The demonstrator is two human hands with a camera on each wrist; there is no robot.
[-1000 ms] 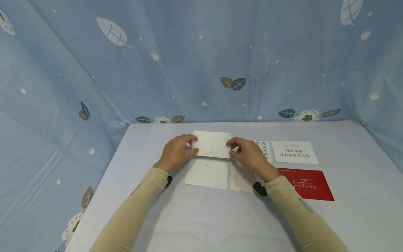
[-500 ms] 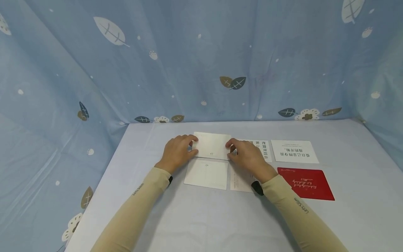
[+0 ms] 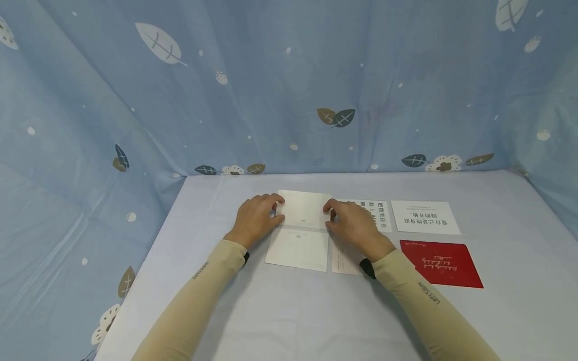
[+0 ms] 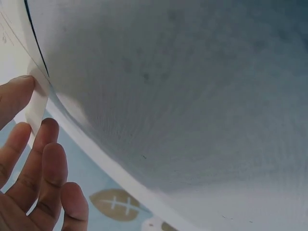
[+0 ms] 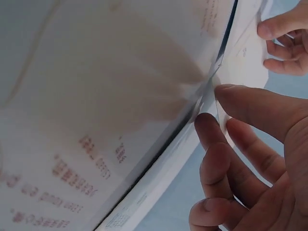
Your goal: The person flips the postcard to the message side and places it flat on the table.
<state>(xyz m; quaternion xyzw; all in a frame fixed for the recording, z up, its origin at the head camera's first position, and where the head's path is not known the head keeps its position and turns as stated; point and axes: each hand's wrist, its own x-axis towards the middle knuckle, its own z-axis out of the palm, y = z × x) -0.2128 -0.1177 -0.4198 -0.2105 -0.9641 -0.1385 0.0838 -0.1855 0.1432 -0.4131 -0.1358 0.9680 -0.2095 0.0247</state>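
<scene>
A cream card point(image 3: 303, 206) with a small mark near its lower edge lies between my two hands. My left hand point(image 3: 255, 216) pinches its left edge, thumb point(image 4: 18, 94) toward me and fingertips on the far side. At the right edge, my right hand point(image 3: 354, 224) pinches it likewise. In the right wrist view the same card point(image 5: 243, 65) spans both hands. Directly below it in the head view, a second cream card point(image 3: 296, 249) lies flat, their edges close together. Under my right wrist is a pale pink printed card point(image 3: 345, 258), partly hidden.
To the right lie a white card with large dark characters point(image 3: 383, 220), partly covered by my right hand, another white card point(image 3: 424, 216) and a red card point(image 3: 442, 263) with white script. A white cloth covers the table point(image 3: 289, 311). A blue leaf-print curtain point(image 3: 271, 90) hangs behind.
The upper cream card has come down close to the table, and the dark gap along its lower edge has narrowed. My right hand has shifted slightly left; both hands keep their hold.
</scene>
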